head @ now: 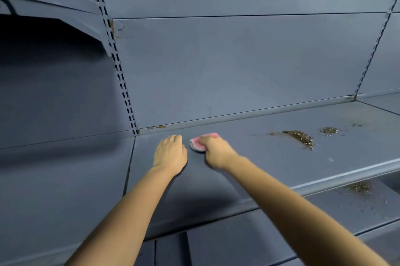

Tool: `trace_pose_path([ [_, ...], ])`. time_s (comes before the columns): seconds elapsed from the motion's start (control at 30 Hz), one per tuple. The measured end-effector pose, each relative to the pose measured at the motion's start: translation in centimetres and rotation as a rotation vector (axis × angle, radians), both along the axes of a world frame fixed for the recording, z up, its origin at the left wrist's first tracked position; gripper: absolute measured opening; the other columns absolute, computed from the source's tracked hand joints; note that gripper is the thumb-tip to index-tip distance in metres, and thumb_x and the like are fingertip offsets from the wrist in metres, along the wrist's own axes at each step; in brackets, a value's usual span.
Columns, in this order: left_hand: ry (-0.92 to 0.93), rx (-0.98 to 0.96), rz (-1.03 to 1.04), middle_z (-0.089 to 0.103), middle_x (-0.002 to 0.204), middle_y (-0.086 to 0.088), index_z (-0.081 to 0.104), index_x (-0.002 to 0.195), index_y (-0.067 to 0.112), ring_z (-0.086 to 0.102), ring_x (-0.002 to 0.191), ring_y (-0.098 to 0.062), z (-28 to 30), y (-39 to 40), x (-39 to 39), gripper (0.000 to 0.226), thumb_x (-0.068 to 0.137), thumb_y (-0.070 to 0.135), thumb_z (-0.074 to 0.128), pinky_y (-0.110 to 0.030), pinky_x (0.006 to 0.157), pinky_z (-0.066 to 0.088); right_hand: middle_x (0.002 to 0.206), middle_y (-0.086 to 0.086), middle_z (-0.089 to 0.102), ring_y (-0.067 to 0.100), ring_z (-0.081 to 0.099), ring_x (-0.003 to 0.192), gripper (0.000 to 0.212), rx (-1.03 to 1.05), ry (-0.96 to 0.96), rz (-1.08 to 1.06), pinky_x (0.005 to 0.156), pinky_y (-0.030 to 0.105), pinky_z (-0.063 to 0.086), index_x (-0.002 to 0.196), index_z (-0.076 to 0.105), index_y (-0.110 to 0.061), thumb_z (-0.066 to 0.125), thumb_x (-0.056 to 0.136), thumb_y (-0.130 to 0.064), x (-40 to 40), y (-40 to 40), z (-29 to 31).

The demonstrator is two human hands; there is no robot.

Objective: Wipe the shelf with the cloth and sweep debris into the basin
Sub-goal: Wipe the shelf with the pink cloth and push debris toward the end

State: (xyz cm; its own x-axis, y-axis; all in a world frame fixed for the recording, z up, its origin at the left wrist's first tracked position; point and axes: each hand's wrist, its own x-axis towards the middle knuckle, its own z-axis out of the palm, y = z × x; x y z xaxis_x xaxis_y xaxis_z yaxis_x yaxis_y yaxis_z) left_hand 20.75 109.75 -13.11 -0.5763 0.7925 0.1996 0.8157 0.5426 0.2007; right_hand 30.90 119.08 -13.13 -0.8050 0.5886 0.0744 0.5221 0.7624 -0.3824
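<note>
A grey metal shelf [249, 142] runs across the view. My right hand [216, 151] grips a pink and white cloth [200, 142] and presses it on the shelf near its left end. My left hand [171, 153] rests palm down on the shelf just left of the cloth, its fingers bent at the tips. A streak of brown debris [299, 136] lies on the shelf to the right of the cloth, with a smaller patch [329, 130] beyond it. No basin is in view.
The shelf's back panel [238, 66] rises behind my hands, with slotted uprights [121, 75] at left and right. A lower shelf [324, 207] below carries more scattered debris [358, 187]. A neighbouring shelf bay [65, 168] lies to the left.
</note>
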Motion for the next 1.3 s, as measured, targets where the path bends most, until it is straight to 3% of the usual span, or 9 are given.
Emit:
trace_pose_path([
  [0.13,-0.06,-0.006,0.028,0.05,0.135,-0.011,0.045,0.13,0.004,0.047,0.125,-0.026,-0.3,-0.5,-0.8,0.035,0.101,0.017,0.029,-0.033,0.103,0.036,0.134,0.013,0.05,0.03,0.042,0.128,0.035,0.052,-0.064,0.043,0.106,0.033,0.032,0.111,0.057,-0.006,0.04,0.083,0.006,-2.8,-1.0,-1.7],
  [0.23,-0.089,-0.01,0.032,0.051,0.135,-0.011,0.046,0.129,0.003,0.048,0.124,-0.026,-0.9,-0.2,-0.4,0.035,0.1,0.017,0.03,-0.034,0.102,0.037,0.115,0.013,0.06,0.028,0.055,0.111,0.024,0.047,-0.066,-0.029,0.094,0.034,0.046,0.073,0.048,-0.013,0.04,0.077,0.01,-2.4,1.3,-1.7],
  [0.53,-0.055,0.02,-0.003,0.05,0.13,-0.009,0.047,0.123,0.004,0.044,0.125,-0.025,-1.9,1.5,1.1,0.031,0.1,0.016,0.029,-0.032,0.109,0.029,0.074,0.0,0.044,0.019,0.042,0.075,0.03,0.02,0.017,-0.325,0.071,0.025,0.039,0.055,0.034,-0.021,0.031,0.062,0.008,8.7,12.0,-1.7],
  [0.63,-0.05,0.032,0.009,0.048,0.135,-0.008,0.045,0.126,0.004,0.04,0.13,-0.024,-1.9,1.5,1.1,0.033,0.099,0.016,0.029,-0.032,0.116,0.021,0.092,0.012,0.067,0.012,0.062,0.098,0.031,0.017,0.087,-0.36,0.073,0.019,0.035,0.072,0.051,-0.014,0.033,0.065,0.01,9.7,12.8,-1.4],
  [0.67,-0.05,0.038,0.01,0.047,0.136,-0.008,0.045,0.126,0.004,0.039,0.132,-0.023,-1.9,1.5,1.2,0.033,0.099,0.016,0.029,-0.032,0.118,0.019,0.113,0.01,0.068,-0.001,0.037,0.112,0.033,0.011,0.122,-0.369,0.077,0.019,0.037,0.08,0.06,-0.012,0.037,0.071,0.009,9.2,12.2,-1.0],
  [0.87,-0.07,0.057,0.023,0.034,0.151,-0.01,0.035,0.138,0.004,0.025,0.143,-0.022,-2.1,1.4,1.1,0.042,0.098,0.014,0.031,-0.032,0.121,0.01,0.131,-0.004,0.051,0.028,0.054,0.117,0.051,0.012,0.165,-0.03,0.09,0.031,0.046,0.127,0.055,-0.021,0.039,0.084,0.004,1.1,3.4,1.5],
  [1.0,-0.111,0.133,0.039,0.047,0.136,-0.009,0.042,0.13,0.006,0.038,0.131,-0.023,-2.1,1.4,1.0,0.038,0.093,0.011,0.036,-0.032,0.117,0.02,0.09,0.013,0.062,0.025,0.054,0.085,0.025,-0.001,0.09,0.182,0.075,0.031,0.039,0.063,0.045,-0.018,0.038,0.082,-0.003,-4.5,0.9,-1.8],
  [1.17,-0.081,0.103,0.038,0.029,0.153,-0.01,0.028,0.143,0.005,0.023,0.145,-0.021,-2.2,1.4,1.0,0.048,0.096,0.012,0.032,-0.03,0.122,0.008,0.085,-0.009,0.037,0.013,0.033,0.087,0.051,-0.022,0.059,0.086,0.077,0.018,0.029,0.06,0.022,-0.036,0.041,0.08,0.006,-4.2,4.3,-1.8],
  [1.3,-0.059,0.112,0.036,0.026,0.155,-0.008,0.027,0.144,0.004,0.02,0.146,-0.017,-2.2,1.2,1.0,0.046,0.098,0.013,0.028,-0.029,0.122,0.004,0.08,0.001,0.043,0.017,0.039,0.073,0.034,0.078,0.043,-0.117,0.063,0.019,0.036,0.055,0.026,-0.022,0.033,0.061,0.01,0.8,10.4,-1.9],
])
